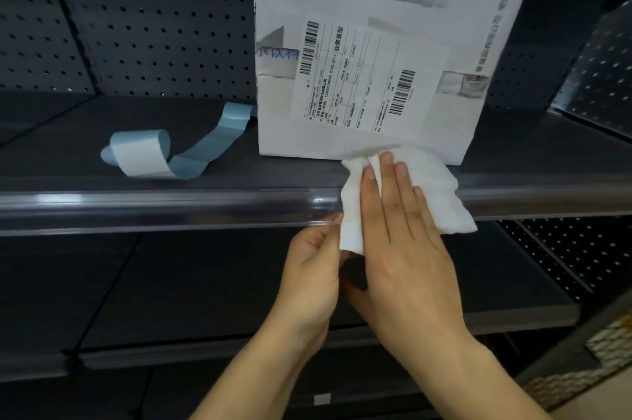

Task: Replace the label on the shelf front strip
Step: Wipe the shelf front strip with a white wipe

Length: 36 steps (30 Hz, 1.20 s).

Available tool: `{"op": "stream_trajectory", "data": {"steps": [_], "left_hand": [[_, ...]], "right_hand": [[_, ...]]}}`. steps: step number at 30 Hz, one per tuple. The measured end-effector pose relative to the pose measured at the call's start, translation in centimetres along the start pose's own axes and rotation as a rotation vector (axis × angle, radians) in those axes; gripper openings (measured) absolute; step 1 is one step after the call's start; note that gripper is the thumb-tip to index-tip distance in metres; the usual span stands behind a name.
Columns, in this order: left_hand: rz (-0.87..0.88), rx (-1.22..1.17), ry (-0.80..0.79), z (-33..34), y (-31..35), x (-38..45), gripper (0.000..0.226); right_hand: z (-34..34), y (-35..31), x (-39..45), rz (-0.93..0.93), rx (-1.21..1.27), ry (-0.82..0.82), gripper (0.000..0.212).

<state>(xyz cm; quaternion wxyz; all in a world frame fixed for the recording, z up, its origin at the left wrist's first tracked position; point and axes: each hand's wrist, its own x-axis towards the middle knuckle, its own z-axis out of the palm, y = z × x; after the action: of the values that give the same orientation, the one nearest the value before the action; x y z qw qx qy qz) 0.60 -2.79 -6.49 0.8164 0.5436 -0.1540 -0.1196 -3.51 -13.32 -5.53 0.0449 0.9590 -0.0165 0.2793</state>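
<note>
A: R hand (403, 234)?
B: Flat, fingers straight & slightly spread, pointing up. It presses a white cloth (441, 193) against the shelf front strip (171, 207). Forearm comes in from bottom right.

A: L hand (313, 269)?
B: Just left of the R, touching it at the thumb side. Fingers curled, tips pinching the cloth's lower left edge right under the strip. Forearm rises from bottom centre.

A: Cloth vs strip?
B: Cloth drapes over the strip, top edge up on the shelf (85, 132) lip touching the box's base, bottom corner hanging below the strip on the R.

A: Strip itself?
B: Clear plastic, long axis runs left-right across the whole view, along the shelf's front edge. Both hands sit right of centre on it. Can't tell if any label sits in the stretch under the cloth.

A: Labels?
B: Label roll (143, 154), blue backing w/ white faces, lies on the shelf well left of the hands. Its loose tail trails back-right toward the box.

A: Box?
B: White cardboard box (376, 53) w/ shipping slip, upright on the shelf, directly behind the hands. Pegboard back wall (154, 26) behind.
</note>
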Motion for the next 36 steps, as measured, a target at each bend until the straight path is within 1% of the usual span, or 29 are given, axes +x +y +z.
{"op": "stream_trajectory", "data": {"steps": [7,11,13,17,19,21,24,26,29,31,32,34,35,36], "left_hand": [[-0.027,-0.028,0.013,-0.2,-0.5,0.2,0.026],[-0.033,-0.025,0.041,-0.2,-0.6,0.3,0.030],[-0.050,-0.026,0.054,-0.1,-0.5,0.2,0.033],[-0.078,-0.014,0.065,0.3,-0.2,-0.8,0.033],[-0.098,-0.044,0.052,0.8,-0.2,-2.0,0.039],[-0.116,-0.043,0.033,1.4,-0.4,-3.2,0.041],[-0.134,0.021,0.023,2.4,-0.6,-4.4,0.034],[-0.122,0.068,0.008,3.3,0.0,-4.8,0.030],[-0.073,0.135,0.005,4.9,1.2,-4.9,0.027],[-0.028,0.156,0.032,6.2,2.3,-4.7,0.028],[-0.005,0.155,0.042,6.8,2.8,-4.6,0.029],[0.046,0.158,0.062,8.2,3.9,-4.4,0.029],[0.076,0.170,0.073,9.1,4.5,-4.2,0.027],[0.103,0.179,0.074,9.6,5.0,-4.1,0.026]], "right_hand": [[0.7,-0.6,-2.2,0.010,0.045,0.003,0.115],[1.8,-0.7,-4.3,-0.006,0.109,-0.067,0.122],[2.4,-0.6,-5.3,-0.018,0.154,-0.077,0.121],[3.0,0.1,-6.5,-0.066,0.202,-0.098,0.130],[2.8,0.7,-7.1,-0.089,0.228,-0.061,0.127],[2.5,1.5,-7.3,-0.111,0.248,-0.010,0.117],[2.0,2.5,-7.4,-0.141,0.288,0.054,0.105],[1.1,3.3,-7.5,-0.177,0.348,0.083,0.105],[-1.3,5.3,-7.5,-0.229,0.507,0.114,0.102],[-3.8,6.9,-7.1,-0.175,0.733,0.116,0.097],[-4.9,7.7,-6.8,-0.112,0.880,0.128,0.095],[-6.6,9.2,-5.9,0.053,1.147,0.220,0.088],[-7.2,10.1,-5.3,0.149,1.256,0.264,0.082],[-7.7,10.8,-4.6,0.261,1.347,0.272,0.073]]}}
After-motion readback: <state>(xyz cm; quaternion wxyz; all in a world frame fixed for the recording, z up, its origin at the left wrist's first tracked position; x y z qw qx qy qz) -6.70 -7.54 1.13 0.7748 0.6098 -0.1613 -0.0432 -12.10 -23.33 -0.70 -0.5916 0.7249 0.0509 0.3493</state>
